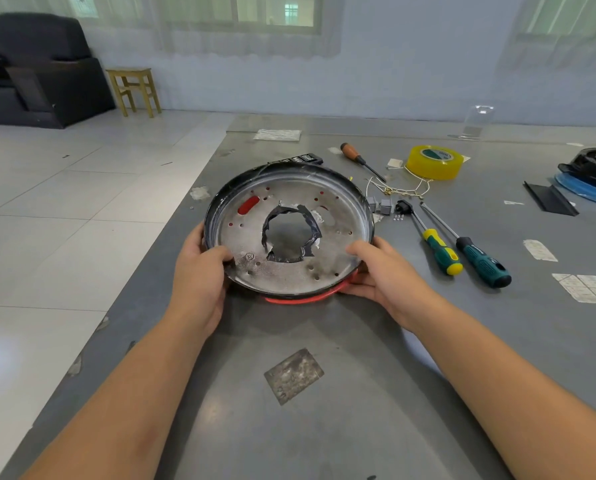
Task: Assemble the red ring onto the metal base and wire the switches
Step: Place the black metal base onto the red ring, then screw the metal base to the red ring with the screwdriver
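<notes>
Your left hand [199, 271] and right hand [386, 271] each grip one side of the round metal base [289, 233], thumbs on its upper face. It is tilted above the grey table [358, 375], and the red ring [300, 299] shows under its near edge.

Both bare forearms reach up from the lower corners toward mid-frame, the left hand [199, 271] curled with its thumb pointing right, the right hand [386, 271] mirroring it, thumb pointing left, fingers tucked under
</notes>
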Demonstrator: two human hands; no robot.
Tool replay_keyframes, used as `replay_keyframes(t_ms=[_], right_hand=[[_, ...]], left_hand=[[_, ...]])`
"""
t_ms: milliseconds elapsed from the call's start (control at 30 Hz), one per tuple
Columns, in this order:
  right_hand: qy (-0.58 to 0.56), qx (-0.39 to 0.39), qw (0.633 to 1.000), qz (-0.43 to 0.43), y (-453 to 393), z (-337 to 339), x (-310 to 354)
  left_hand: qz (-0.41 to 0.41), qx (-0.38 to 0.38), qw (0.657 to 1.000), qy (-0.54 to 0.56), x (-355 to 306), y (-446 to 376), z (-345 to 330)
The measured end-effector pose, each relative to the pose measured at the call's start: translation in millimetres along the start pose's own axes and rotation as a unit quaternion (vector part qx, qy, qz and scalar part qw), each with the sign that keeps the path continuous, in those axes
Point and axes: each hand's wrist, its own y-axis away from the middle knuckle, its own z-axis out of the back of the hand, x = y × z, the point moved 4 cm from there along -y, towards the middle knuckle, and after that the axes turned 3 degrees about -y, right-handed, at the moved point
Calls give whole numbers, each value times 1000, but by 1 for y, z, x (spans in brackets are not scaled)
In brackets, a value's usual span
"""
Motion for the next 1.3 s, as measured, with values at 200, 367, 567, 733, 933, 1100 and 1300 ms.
replay_keyframes(t_ms=[200,367,567,733,933,1100,1300], right_hand=[[134,1,990,-36,11,-7,-1],[294,46,954,-33,25,-14,-6],[373,26,927,4,28,-6,-3],[445,-116,866,195,18,20,10],[423,-72,799,421,14,16,11],[389,-49,808,440,6,8,5],[288,-50,867,403,2,15,3]], left_hand=[[37,23,995,85,0,0,-3],[18,28,999,26,-2,-7,5],[26,42,999,-3,-5,-19,14],[-130,-52,971,-195,-26,-15,26],[-412,275,743,-450,-42,52,-13],[-423,299,635,-573,-35,62,-26],[-390,296,659,-571,-35,57,-23]])
